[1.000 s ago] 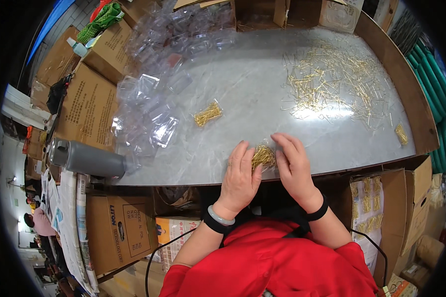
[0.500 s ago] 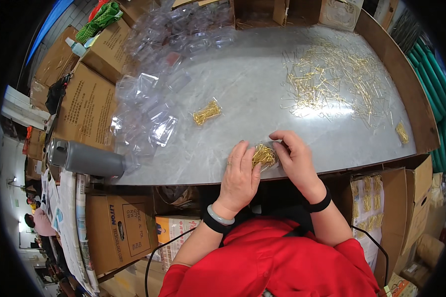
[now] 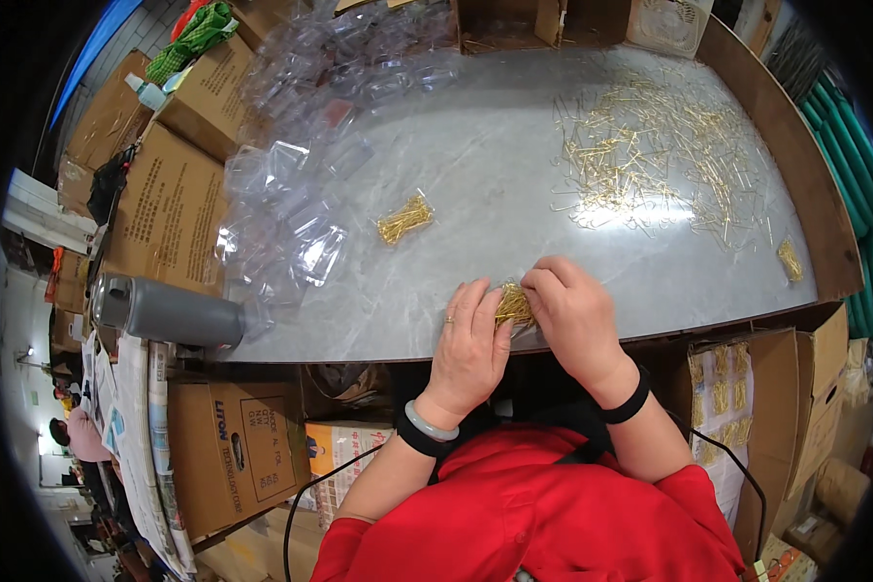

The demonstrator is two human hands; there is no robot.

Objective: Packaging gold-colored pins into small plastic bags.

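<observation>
At the table's near edge, a small clear plastic box packed with gold wire hooks (image 3: 514,306) sits between my hands. My left hand (image 3: 470,339) holds its left side, fingers together along it and thumb at the near side. The fingers of my right hand (image 3: 577,320) are bent and pinched at the box's right end, partly hiding it. A similar filled box (image 3: 405,218) lies farther off to the left. Many loose gold hooks (image 3: 640,155) are spread over the right part of the table. One more small bundle of gold hooks (image 3: 790,261) lies by the right edge.
Empty clear plastic boxes (image 3: 291,204) are heaped along the left and far left. A grey bottle (image 3: 170,310) lies at the left near corner. A wooden rim (image 3: 795,145) bounds the table's right side. Below on the right, a carton (image 3: 771,417) contains filled packs.
My right hand's raised fingers have come down and closed in on the right end of the box. My left hand has stayed nearly still on it.
</observation>
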